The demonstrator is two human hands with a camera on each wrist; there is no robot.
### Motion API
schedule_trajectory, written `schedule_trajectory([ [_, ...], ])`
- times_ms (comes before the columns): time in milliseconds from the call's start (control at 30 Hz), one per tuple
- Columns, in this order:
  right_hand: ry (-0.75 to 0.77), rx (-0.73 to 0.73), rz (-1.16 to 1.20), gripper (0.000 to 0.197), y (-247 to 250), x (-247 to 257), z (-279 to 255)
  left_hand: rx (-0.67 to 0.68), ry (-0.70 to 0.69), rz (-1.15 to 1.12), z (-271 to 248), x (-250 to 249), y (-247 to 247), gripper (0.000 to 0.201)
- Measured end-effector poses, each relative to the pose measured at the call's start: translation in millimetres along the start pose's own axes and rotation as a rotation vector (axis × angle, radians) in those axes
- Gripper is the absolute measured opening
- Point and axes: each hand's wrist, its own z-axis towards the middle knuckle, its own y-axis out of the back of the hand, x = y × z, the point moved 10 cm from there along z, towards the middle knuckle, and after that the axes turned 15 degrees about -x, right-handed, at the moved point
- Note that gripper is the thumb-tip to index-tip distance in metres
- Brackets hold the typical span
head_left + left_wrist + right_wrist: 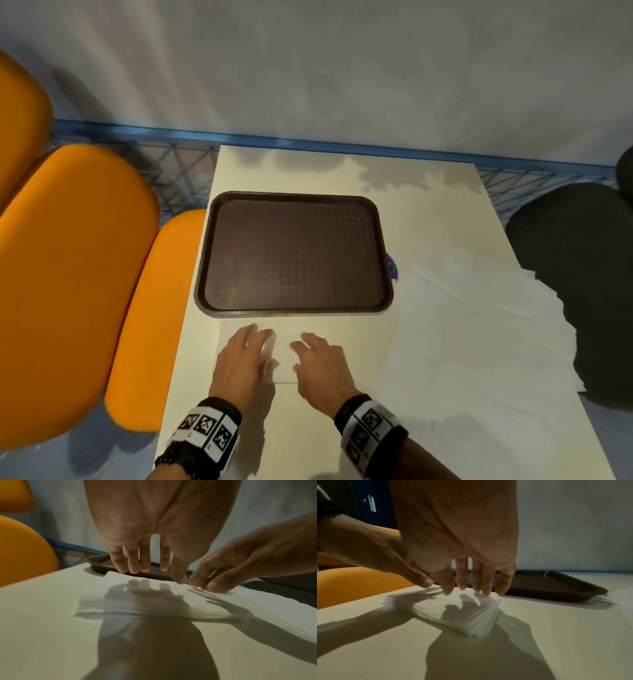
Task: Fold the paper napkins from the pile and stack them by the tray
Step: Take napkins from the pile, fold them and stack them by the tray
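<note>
A stack of folded white napkins (284,356) lies on the table just in front of the brown tray (294,253). My left hand (245,356) rests flat on the stack's left part with straight fingers. My right hand (320,363) touches its right part, fingers spread. The left wrist view shows my left hand (145,540) hovering low over the stack (137,607), its thumb tip meeting my right hand's (240,563) fingertips. In the right wrist view, my right hand's (467,563) fingertips press the stack's (462,615) far edge near the tray (547,585). The pile of unfolded napkins (479,325) spreads right of the tray.
The cream table (308,428) stands against a grey wall with a blue rail (308,140). Orange seats (68,274) are on the left, dark seats (575,246) on the right. A small purple object (392,267) peeks out at the tray's right edge.
</note>
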Motion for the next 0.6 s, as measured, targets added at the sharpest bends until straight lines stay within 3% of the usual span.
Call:
schedule_trajectory([
  [100,-0.006,0.105,0.002,0.047,-7,-8,0,0.099,0.089,-0.042,-4,1,-15,0.051],
  [233,-0.158,0.085,0.329,0.039,7,-34,0,0.090,0.150,0.010,1,-18,-6,0.050],
  [333,-0.279,-0.023,0.412,0.024,42,-81,-20,0.068,-0.010,-0.065,6,-83,-9,0.042],
  [467,-0.575,-0.168,0.378,0.020,83,-196,-85,0.292,-0.244,-0.197,-15,-188,-57,0.024],
  [533,-0.746,-0.232,0.337,0.026,100,-256,-119,0.388,-0.375,-0.170,-31,-234,-83,0.028],
  [600,-0.877,-0.268,0.361,0.019,110,-302,-140,0.457,-0.456,-0.118,-44,-268,-110,0.038],
])
